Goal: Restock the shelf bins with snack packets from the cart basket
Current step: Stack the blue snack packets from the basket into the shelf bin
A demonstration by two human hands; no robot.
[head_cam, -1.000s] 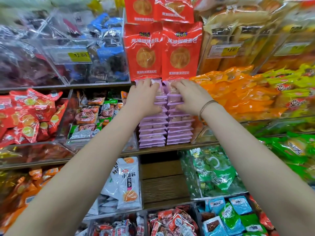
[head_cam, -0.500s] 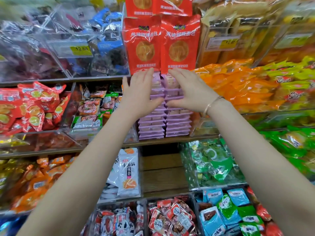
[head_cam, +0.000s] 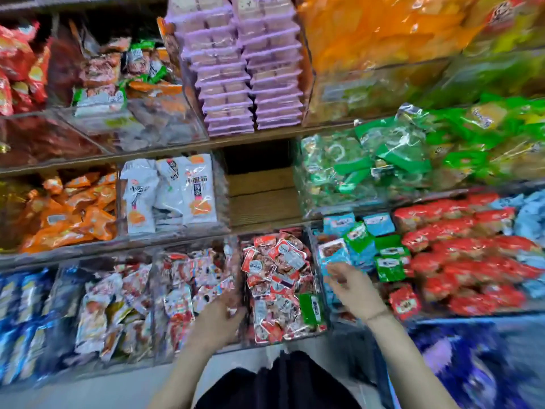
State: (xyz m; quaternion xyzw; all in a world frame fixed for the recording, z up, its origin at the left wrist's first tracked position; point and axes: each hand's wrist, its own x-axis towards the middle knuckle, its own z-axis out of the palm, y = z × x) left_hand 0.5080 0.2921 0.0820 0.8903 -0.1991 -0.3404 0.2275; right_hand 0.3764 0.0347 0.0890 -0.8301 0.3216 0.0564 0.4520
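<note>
Both hands low in front of the bottom-row bin of small red packets [head_cam: 277, 278] — left hand [head_cam: 219, 318] at its left wall, fingers loosely spread, holding nothing; right hand [head_cam: 351, 287] at its right wall, fingers apart, blurred, nothing clearly in it. Lilac packet stacks [head_cam: 247, 69] sit well above that bin; cart basket out of sight.

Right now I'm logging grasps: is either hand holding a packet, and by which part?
Neither seems to hold one. Left hand hovers open over the red packets; right hand is open by the blue packets. Blur leaves contact uncertain.
</note>
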